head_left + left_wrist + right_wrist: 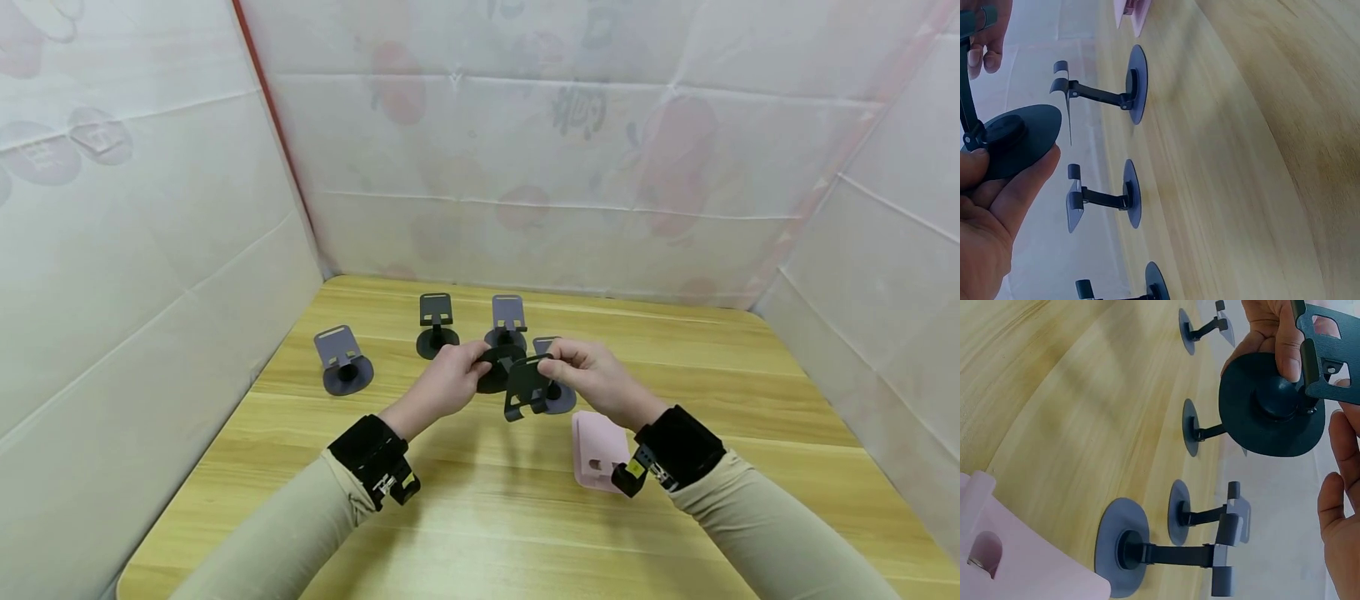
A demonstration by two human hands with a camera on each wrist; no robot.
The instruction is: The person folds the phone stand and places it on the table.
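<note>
Two hands are holding one black phone stand (517, 379) in the air above the table (480, 517): the left hand (446, 385) is pinching its round base, the right hand (588, 375) is pinching the hooked cradle plate. It looks light, stiff and smooth, probably hinged at the arm, so gripping base and plate seems safest. Four other stands are standing on the table beyond the held stand, the nearest grey one (558, 392) just behind it. A pink case (596, 454) is lying near it, under the right wrist.
</note>
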